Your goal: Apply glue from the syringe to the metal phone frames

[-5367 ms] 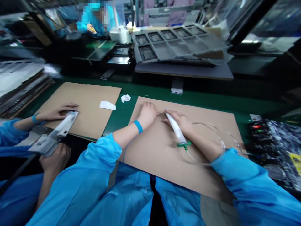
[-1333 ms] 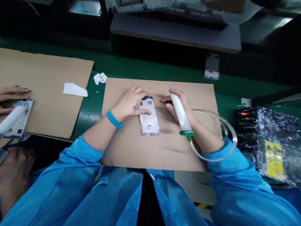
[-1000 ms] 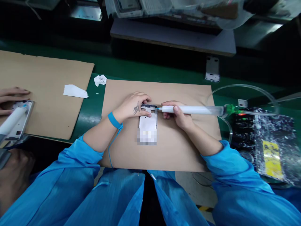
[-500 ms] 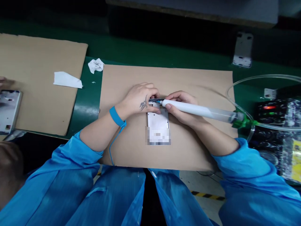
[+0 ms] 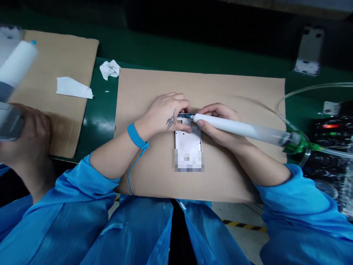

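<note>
Right now your work surface is a brown cardboard sheet laid on a green bench, with dim, dark space beyond its far edge. To the left lies a second cardboard sheet bearing a torn white paper, and between the sheets sits a crumpled tissue. At the far right rest a pale metal plate and a dark box with red and green lights. Striped tape crosses the floor below. At the left edge, a co-worker's hand is on a white-and-grey tool.

Your left hand reaches in palm down, pinching the upper end of the phone frame between thumb and curled fingers; that frame lies flat near the middle of your sheet. Your right hand pinches the white syringe near its nozzle, its barrel slanting back over your forearm to a green cap and clear tube. The blue tip is at the frame's top; whether it touches, you cannot tell.
</note>
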The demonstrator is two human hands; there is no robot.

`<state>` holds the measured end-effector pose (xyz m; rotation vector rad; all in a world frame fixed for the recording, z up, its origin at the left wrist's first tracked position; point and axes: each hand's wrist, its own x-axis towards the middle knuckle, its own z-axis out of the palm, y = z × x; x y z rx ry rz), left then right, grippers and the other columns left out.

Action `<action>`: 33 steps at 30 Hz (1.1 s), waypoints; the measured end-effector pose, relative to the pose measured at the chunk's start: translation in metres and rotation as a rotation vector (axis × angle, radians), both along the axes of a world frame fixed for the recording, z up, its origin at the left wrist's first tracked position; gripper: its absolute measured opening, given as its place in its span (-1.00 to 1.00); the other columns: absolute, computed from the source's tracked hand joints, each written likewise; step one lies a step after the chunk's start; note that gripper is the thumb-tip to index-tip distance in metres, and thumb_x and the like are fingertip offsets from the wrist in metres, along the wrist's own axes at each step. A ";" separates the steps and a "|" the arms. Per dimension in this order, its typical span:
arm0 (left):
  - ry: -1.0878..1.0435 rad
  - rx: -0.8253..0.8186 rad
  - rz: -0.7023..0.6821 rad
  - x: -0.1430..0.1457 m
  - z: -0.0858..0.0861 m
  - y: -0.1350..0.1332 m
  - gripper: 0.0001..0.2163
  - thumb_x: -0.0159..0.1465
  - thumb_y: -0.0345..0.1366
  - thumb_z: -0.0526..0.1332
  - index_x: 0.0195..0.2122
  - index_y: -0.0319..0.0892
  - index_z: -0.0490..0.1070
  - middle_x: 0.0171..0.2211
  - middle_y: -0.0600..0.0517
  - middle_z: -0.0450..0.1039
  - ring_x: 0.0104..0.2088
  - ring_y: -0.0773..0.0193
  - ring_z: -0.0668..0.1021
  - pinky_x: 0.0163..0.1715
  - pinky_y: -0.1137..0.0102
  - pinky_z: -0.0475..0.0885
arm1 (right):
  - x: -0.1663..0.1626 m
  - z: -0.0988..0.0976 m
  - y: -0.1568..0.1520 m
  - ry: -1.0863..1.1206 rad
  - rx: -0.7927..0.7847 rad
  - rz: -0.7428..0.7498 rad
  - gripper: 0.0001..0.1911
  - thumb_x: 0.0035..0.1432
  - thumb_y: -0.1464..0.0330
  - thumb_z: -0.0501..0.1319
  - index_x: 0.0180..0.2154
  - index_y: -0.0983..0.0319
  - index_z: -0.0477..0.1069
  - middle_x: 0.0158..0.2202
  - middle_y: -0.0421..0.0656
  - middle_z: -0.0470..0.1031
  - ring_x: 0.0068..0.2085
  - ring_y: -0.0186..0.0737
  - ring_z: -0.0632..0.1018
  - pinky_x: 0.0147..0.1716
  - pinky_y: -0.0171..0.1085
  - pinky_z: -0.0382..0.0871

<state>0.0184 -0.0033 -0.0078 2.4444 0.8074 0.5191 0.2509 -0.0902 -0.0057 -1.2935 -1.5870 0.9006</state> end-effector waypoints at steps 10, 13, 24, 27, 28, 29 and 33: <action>-0.007 -0.004 0.000 -0.001 -0.001 0.000 -0.40 0.12 0.28 0.63 -0.13 -0.13 0.66 -0.21 -0.03 0.59 -0.20 0.02 0.60 -0.21 0.21 0.32 | 0.001 0.001 0.000 -0.003 -0.025 0.008 -0.59 0.23 -0.07 0.57 -0.16 0.07 0.63 -0.35 -0.15 0.68 -0.41 -0.18 0.61 -0.45 -0.20 0.49; -0.007 -0.003 -0.001 0.000 0.000 -0.001 -0.42 0.11 0.26 0.65 -0.14 -0.13 0.65 -0.21 -0.02 0.60 -0.20 0.02 0.60 -0.20 0.21 0.32 | 0.001 0.001 0.000 -0.006 -0.030 0.000 -0.57 0.21 -0.10 0.57 -0.17 0.07 0.62 -0.37 -0.16 0.67 -0.42 -0.18 0.60 -0.46 -0.19 0.48; 0.020 -0.020 -0.009 -0.001 0.005 -0.002 -0.47 0.16 0.19 0.63 -0.11 -0.14 0.66 -0.14 -0.06 0.65 -0.13 -0.02 0.63 -0.15 0.20 0.36 | 0.000 0.004 0.000 -0.016 -0.074 -0.020 -0.54 0.14 -0.09 0.60 -0.20 0.09 0.62 -0.36 -0.14 0.67 -0.42 -0.17 0.59 -0.46 -0.19 0.47; 0.014 -0.022 -0.012 -0.001 0.004 -0.002 -0.51 0.22 0.18 0.59 -0.11 -0.14 0.65 -0.13 -0.07 0.65 -0.12 -0.02 0.64 -0.15 0.19 0.36 | 0.000 0.004 0.000 -0.009 -0.084 -0.025 -0.54 0.13 -0.11 0.60 -0.22 0.07 0.62 -0.36 -0.13 0.68 -0.41 -0.16 0.60 -0.46 -0.17 0.50; 0.017 -0.023 -0.011 -0.001 0.004 -0.001 -0.52 0.23 0.18 0.58 -0.11 -0.13 0.65 -0.13 -0.07 0.65 -0.12 -0.03 0.64 -0.14 0.19 0.36 | -0.001 0.004 0.000 -0.010 -0.088 -0.027 -0.54 0.12 -0.11 0.60 -0.22 0.07 0.62 -0.36 -0.14 0.69 -0.41 -0.15 0.60 -0.46 -0.17 0.50; 0.020 -0.025 -0.010 -0.001 0.004 -0.001 -0.52 0.24 0.19 0.57 -0.12 -0.13 0.65 -0.13 -0.07 0.65 -0.12 -0.03 0.64 -0.14 0.18 0.36 | -0.001 0.004 0.000 -0.014 -0.091 -0.029 -0.54 0.11 -0.11 0.60 -0.23 0.06 0.61 -0.36 -0.14 0.69 -0.42 -0.15 0.60 -0.47 -0.17 0.50; 0.028 -0.029 -0.006 -0.001 0.005 -0.002 -0.51 0.22 0.19 0.58 -0.13 -0.12 0.64 -0.13 -0.07 0.65 -0.12 -0.03 0.64 -0.13 0.17 0.37 | 0.000 0.004 0.001 -0.033 -0.090 -0.028 -0.54 0.10 -0.12 0.60 -0.25 0.06 0.62 -0.38 -0.14 0.69 -0.42 -0.15 0.59 -0.49 -0.18 0.49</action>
